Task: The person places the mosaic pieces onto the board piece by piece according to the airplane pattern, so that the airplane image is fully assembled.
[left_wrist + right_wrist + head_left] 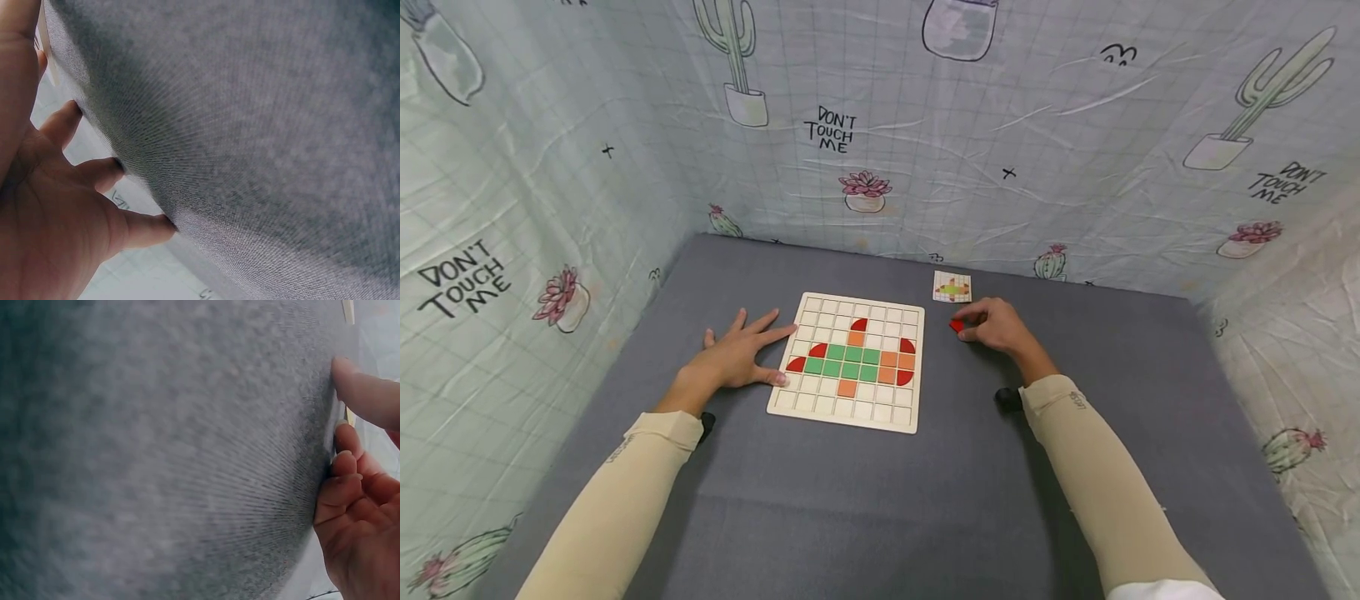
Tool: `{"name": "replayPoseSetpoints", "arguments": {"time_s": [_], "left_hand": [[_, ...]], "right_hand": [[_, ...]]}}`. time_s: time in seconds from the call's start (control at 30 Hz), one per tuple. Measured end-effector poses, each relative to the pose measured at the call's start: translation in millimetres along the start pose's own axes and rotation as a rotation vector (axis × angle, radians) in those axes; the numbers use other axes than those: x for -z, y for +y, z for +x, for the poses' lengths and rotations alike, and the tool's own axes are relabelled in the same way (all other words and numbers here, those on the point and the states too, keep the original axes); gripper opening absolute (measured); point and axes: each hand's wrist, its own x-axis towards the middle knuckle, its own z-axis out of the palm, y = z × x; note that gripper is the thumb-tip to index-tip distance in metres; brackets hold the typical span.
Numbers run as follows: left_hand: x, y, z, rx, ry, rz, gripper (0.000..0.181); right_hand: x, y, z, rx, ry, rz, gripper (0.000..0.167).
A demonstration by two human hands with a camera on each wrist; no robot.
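Observation:
A pale square grid board lies on the table, bearing several green squares, orange squares and red rounded pieces. My left hand is spread with its fingers apart; its thumb and index finger touch the board's left edge, while other fingertips press the cloth in the left wrist view. To the right of the board, my right hand pinches a red piece between thumb and index finger, low over the table. Its remaining fingers are curled in the right wrist view. The hand partly covers the piece's outline.
A small card with a printed grid and coloured pattern lies behind the right hand. Grey cloth covers the table. Patterned fabric hangs behind the table and along both sides.

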Motion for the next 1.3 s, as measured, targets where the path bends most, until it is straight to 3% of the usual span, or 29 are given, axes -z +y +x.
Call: {"name": "replayPoseSetpoints", "arguments": {"time_s": [1.0,1.3], "left_hand": [[1.6,4.7,-0.5,-0.012,0.011,-0.003,0.103],[1.6,4.2,-1.3,-0.004,0.016,0.001,0.102]], "right_hand": [[-0.7,1.5,3.6,0.051,0.028,-0.092,0.032],[-0.9,-0.9,5.6,0.121,0.031,-0.144,0.025]]}}
